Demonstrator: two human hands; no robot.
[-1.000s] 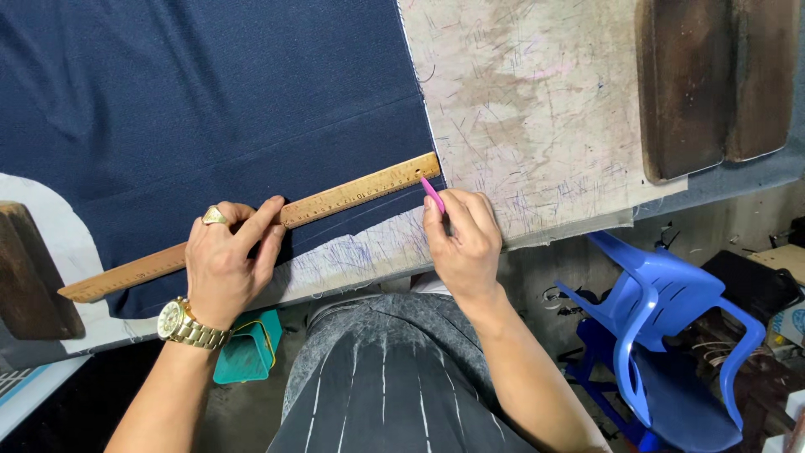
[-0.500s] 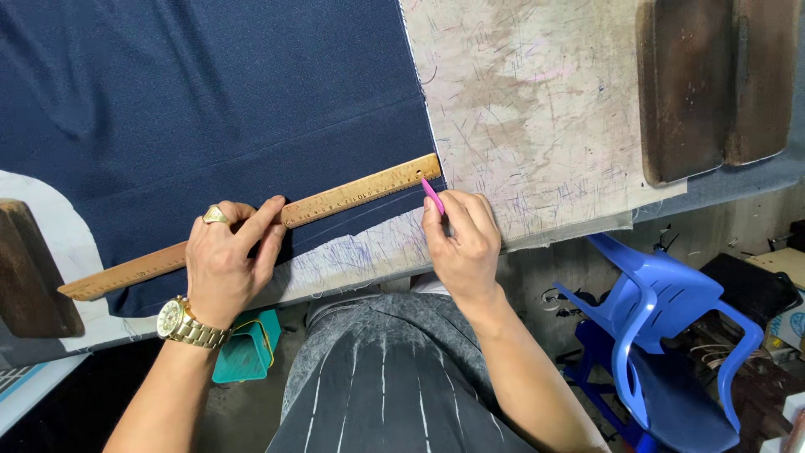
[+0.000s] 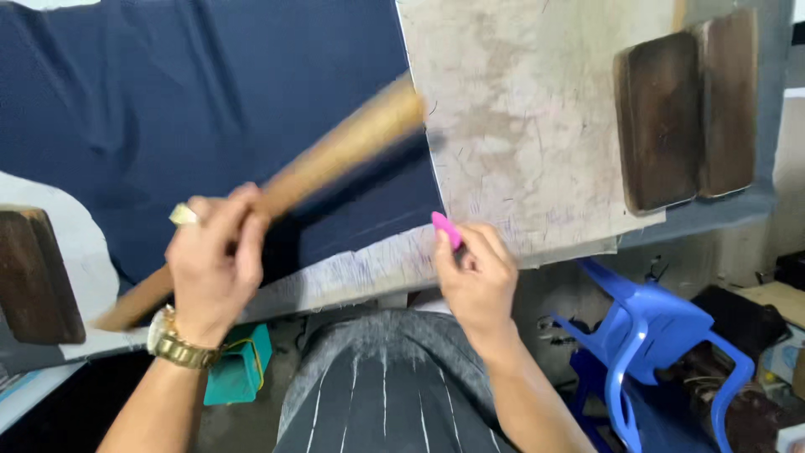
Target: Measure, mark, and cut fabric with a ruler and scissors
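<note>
Head view is showing my left hand (image 3: 214,264) gripping a long wooden ruler (image 3: 335,155), fingers wrapped around its lower part, and the ruler is tilting up off the navy fabric (image 3: 193,109), blurred with motion, its far end pointing toward the upper right. I am wearing a gold watch (image 3: 176,342) on that wrist and a ring on one finger. My right hand (image 3: 478,277) is pinching a small pink piece of tailor's chalk (image 3: 446,230) between thumb and fingertips, and it is hovering just at the near edge of the surface (image 3: 537,126), beside the corner of the fabric. That worn pale surface is lying bare to the right of the cloth, scribbled with marks. Two dark wooden blocks (image 3: 688,113) are resting side by side at the far right, and another dark block (image 3: 38,277) is sitting at the left edge. A blue plastic chair (image 3: 646,327) is standing on the floor to my right, and a teal object (image 3: 239,365) is lying below the surface near my left wrist.
</note>
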